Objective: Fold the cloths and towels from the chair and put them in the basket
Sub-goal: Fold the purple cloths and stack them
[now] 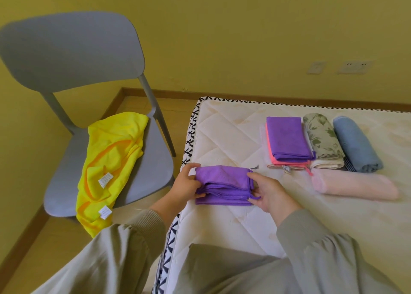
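Fingers on purple cloth — seemingly left-right

The chair is grey plastic, smooth and matt. The yellow cloths look like soft microfibre with no shine at all. The purple cloth has the same fine, matt weave. The mattress is quilted fabric with a slight sheen. The pink towel is fluffy, the blue towel a nubbly terry.
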